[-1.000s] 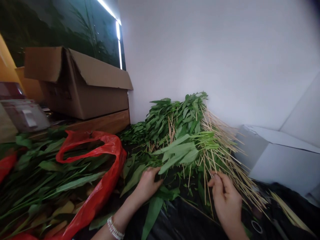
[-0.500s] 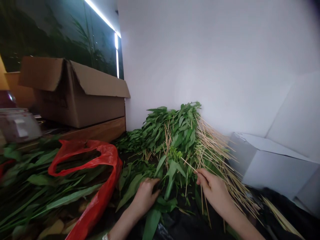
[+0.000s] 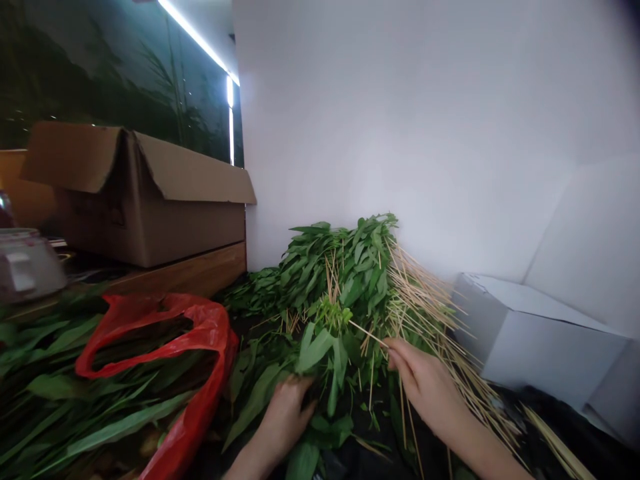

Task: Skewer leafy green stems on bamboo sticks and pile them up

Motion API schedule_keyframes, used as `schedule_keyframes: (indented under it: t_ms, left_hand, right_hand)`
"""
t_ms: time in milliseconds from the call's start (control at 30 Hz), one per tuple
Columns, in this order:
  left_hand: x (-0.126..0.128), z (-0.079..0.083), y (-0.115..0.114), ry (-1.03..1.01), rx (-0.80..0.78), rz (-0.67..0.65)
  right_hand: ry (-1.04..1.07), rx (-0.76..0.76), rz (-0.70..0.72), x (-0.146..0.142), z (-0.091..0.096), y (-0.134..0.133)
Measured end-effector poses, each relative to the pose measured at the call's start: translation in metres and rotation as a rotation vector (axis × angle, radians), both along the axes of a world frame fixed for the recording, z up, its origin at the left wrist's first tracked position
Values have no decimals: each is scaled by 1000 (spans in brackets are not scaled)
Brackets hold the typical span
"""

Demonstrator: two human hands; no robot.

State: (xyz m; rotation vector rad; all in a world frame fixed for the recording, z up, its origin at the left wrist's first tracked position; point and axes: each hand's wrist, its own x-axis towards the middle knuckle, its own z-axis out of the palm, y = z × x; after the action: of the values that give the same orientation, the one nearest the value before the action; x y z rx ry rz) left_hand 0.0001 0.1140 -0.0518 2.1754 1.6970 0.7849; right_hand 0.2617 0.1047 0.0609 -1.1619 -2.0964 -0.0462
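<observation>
My right hand (image 3: 420,380) pinches a thin wooden skewer (image 3: 367,331) between thumb and fingers. At the skewer's far end is a leafy green sprig (image 3: 330,320), with long pointed leaves hanging below it. My left hand (image 3: 283,417) is low among loose green leaves (image 3: 257,400), its fingers curled around some of them; the fingertips are partly hidden. Behind both hands rises a heap of leafy bunches (image 3: 330,260). Many pale skewers (image 3: 425,280) stick out of its right side.
A red plastic bag (image 3: 220,333) lies at the left over long green leaves (image 3: 60,407). Behind it stands an open cardboard box (image 3: 150,220) on a wooden ledge, near a whitish container (image 3: 27,267). A white box (image 3: 550,340) sits at the right, beside black plastic (image 3: 565,420).
My right hand has shifted slightly left with the skewer, and the sprig's leaves have swung left. My left hand has hardly moved among the leaves. The view has tilted up a little.
</observation>
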Motion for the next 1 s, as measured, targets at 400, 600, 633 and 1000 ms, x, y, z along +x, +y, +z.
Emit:
schedule_keyframes:
  t_ms: [400, 600, 633, 1000]
  left_hand:
    - [-4, -18, 7, -53, -7, 45]
    - [-9, -28, 18, 1, -11, 40]
    - [-9, -27, 18, 6, -1, 37]
    - [-8, 3, 4, 26, -17, -1]
  right_hand:
    - [285, 184, -179, -4, 124, 132]
    - [285, 201, -389, 9, 160, 220]
    - [262, 184, -411, 13, 158, 228]
    - [-24, 282, -264, 3, 145, 128]
